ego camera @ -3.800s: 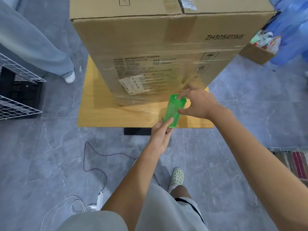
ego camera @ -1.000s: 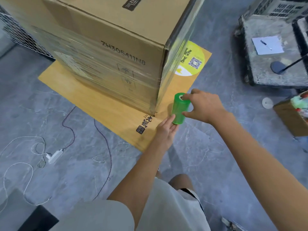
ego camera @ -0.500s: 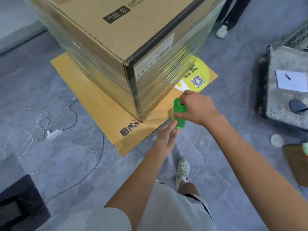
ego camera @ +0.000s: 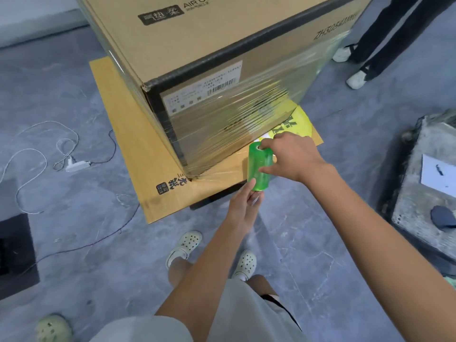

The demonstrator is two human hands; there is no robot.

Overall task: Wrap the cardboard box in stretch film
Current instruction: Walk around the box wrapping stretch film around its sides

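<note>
Green and translucent, the stretch film roll [ego camera: 259, 166] stands nearly upright just off the near bottom corner of the cardboard box [ego camera: 209, 77], its long axis running top to bottom with a slight lean. The right hand [ego camera: 292, 156] caps the upper end, fingers curled over the rim and thumb pressed on the side of the roll; the left hand [ego camera: 243, 208] meets the lower end from below, fingertips closed against it, so the roll is pinned between the two hands. A thin sheet of film [ego camera: 222, 169] runs taut from the roll to the box corner, which lies to the left of the fingers and slightly beyond them. The lower half of the facing side already shows banded layers of wrap; the upper part and the top look bare. The box sits on a flat yellow cardboard sheet [ego camera: 138, 154] on the grey floor [ego camera: 74, 243].

The right hand is the nearer to the box face ahead, so carrying the roll along that face toward the far corner would probably lead with it.

Against half a second ago, the box corner has swung left in view, more of the labelled side [ego camera: 204, 92] faces the camera, and another person's legs [ego camera: 385, 38] have come into view at the upper right
</note>
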